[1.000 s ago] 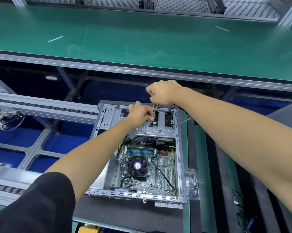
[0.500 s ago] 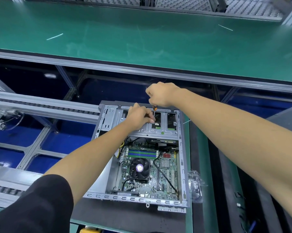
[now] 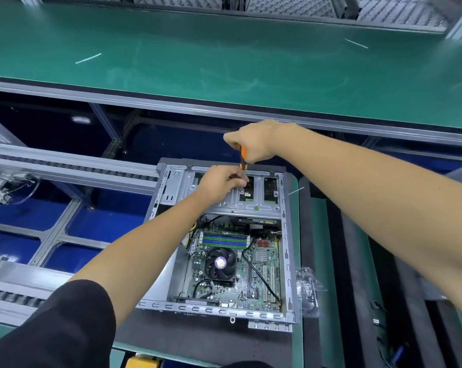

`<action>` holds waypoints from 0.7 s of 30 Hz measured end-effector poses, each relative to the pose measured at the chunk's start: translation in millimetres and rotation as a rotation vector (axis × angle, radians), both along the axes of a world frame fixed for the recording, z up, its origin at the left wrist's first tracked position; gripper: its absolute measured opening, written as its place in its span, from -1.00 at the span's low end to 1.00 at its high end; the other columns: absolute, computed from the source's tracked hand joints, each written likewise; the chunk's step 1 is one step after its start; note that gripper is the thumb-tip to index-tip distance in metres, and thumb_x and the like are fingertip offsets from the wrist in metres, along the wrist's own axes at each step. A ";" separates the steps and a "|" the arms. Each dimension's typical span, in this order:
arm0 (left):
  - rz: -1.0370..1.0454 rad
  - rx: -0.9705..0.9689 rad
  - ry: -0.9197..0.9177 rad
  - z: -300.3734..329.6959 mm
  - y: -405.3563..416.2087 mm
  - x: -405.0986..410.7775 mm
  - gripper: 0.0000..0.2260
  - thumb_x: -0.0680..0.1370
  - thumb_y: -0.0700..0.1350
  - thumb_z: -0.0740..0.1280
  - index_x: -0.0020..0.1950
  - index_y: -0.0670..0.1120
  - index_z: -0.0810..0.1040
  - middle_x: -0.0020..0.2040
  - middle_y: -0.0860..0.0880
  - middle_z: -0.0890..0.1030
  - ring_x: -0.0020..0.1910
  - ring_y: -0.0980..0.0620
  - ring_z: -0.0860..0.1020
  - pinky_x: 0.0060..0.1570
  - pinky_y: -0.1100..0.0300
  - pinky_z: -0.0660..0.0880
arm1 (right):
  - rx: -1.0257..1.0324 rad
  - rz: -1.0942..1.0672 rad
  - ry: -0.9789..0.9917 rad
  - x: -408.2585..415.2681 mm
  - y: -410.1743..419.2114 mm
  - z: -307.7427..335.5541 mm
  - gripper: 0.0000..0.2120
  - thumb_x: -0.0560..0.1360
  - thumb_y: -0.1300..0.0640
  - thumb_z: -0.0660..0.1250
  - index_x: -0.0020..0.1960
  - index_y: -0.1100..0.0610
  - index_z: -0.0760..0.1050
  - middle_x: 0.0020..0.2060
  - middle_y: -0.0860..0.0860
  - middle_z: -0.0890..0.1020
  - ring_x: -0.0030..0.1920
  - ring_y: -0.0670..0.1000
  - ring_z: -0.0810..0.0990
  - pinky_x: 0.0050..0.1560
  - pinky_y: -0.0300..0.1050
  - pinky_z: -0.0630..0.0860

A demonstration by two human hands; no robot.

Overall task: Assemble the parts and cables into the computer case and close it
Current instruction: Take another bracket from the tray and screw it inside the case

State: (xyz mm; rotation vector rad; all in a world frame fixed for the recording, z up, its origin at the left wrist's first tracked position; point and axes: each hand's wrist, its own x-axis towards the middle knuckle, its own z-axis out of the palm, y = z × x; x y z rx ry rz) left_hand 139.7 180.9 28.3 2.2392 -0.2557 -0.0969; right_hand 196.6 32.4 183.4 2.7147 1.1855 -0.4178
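An open grey computer case (image 3: 287,261) lies flat on a dark mat, its motherboard (image 3: 238,266) with a black fan showing inside. A metal drive bracket (image 3: 240,203) spans the case's far end. My right hand (image 3: 253,143) grips the handle of an orange and black screwdriver (image 3: 242,159), which stands upright over the bracket. Just below it, my left hand (image 3: 220,181) pinches the screwdriver's shaft near its tip, which stands at a screw (image 3: 242,191) on the bracket.
A clear plastic bag (image 3: 308,290) lies right of the case. A green conveyor belt (image 3: 224,57) runs across the back, with a roller track (image 3: 65,166) at the left. Black cables (image 3: 384,328) lie at the lower right.
My right hand has risen a little, so more of the orange handle shows. My left hand stays pinched on the shaft over the bracket. The view has shifted slightly.
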 end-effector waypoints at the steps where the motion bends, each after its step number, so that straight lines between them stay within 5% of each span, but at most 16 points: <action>1: -0.002 -0.009 0.013 0.0 0.7 -0.2 -0.94 0.57 -0.13 0.46 -0.02 0.01 0.70 -0.09 0.15 0.73 -0.12 0.23 0.67 0.05 0.10 0.60 | 0.009 0.073 -0.017 1.3 -3.0 1.8 -0.80 0.44 0.22 0.28 -0.03 0.00 0.32 -0.27 -0.03 0.50 -0.30 0.04 0.44 -0.35 -0.08 0.24; 4: -0.030 0.000 0.044 2.4 1.9 -1.9 -0.91 0.58 -0.16 0.44 0.06 -0.02 0.70 -0.04 0.12 0.73 -0.04 0.17 0.68 0.13 0.07 0.60 | -0.025 0.151 -0.129 -1.8 -7.7 0.1 -0.92 0.51 0.10 0.27 -0.07 0.04 0.36 -0.33 -0.03 0.47 -0.37 0.00 0.38 -0.37 -0.11 0.21; 8: -0.005 -0.107 0.048 13.3 -3.3 -5.2 -0.82 0.49 -0.06 0.55 0.06 0.06 0.66 -0.14 0.24 0.67 -0.13 0.25 0.65 -0.03 0.31 0.56 | -0.122 0.092 -0.300 -6.4 -1.9 -8.2 -0.65 0.62 -0.13 0.13 -0.22 0.06 0.39 -0.36 -0.01 0.46 -0.39 -0.01 0.38 -0.40 -0.12 0.20; 10: 0.101 -0.163 -0.022 18.1 -8.0 -4.7 -0.78 0.44 -0.01 0.59 0.03 0.04 0.68 -0.23 0.16 0.65 -0.24 0.21 0.60 -0.13 0.26 0.57 | -0.145 0.096 -0.348 -7.9 -0.7 -10.3 -0.63 0.63 -0.18 0.08 -0.13 0.07 0.43 -0.37 -0.02 0.45 -0.39 0.00 0.39 -0.41 -0.12 0.18; 15: 0.122 -0.089 -0.028 23.5 -11.9 -3.0 -0.84 0.46 -0.04 0.57 -0.13 -0.03 0.62 -0.26 0.06 0.67 -0.20 0.10 0.66 -0.09 0.09 0.60 | -0.064 0.223 -0.184 -4.6 -7.0 -8.1 -0.75 0.51 0.00 0.31 0.11 -0.02 0.31 -0.14 -0.01 0.52 -0.29 0.05 0.51 -0.39 -0.09 0.27; 18: 0.064 -0.063 -0.002 27.8 -9.3 -3.9 -0.78 0.49 -0.06 0.54 0.03 -0.10 0.60 -0.21 0.00 0.65 -0.13 -0.01 0.66 0.01 0.03 0.59 | -0.047 0.262 -0.180 -3.8 -11.9 -2.8 -0.83 0.50 0.10 0.30 0.04 0.01 0.35 -0.26 -0.02 0.50 -0.29 0.11 0.50 -0.38 -0.09 0.26; 21: 0.039 -0.225 0.039 35.1 -8.6 -7.2 -0.65 0.40 -0.04 0.62 0.09 -0.03 0.58 -0.16 0.06 0.69 -0.05 0.12 0.68 0.05 0.19 0.58 | -0.091 0.183 -0.232 -4.7 -10.4 -3.6 -0.88 0.53 -0.04 0.22 -0.04 -0.02 0.47 -0.36 -0.07 0.45 -0.37 0.00 0.42 -0.39 -0.12 0.19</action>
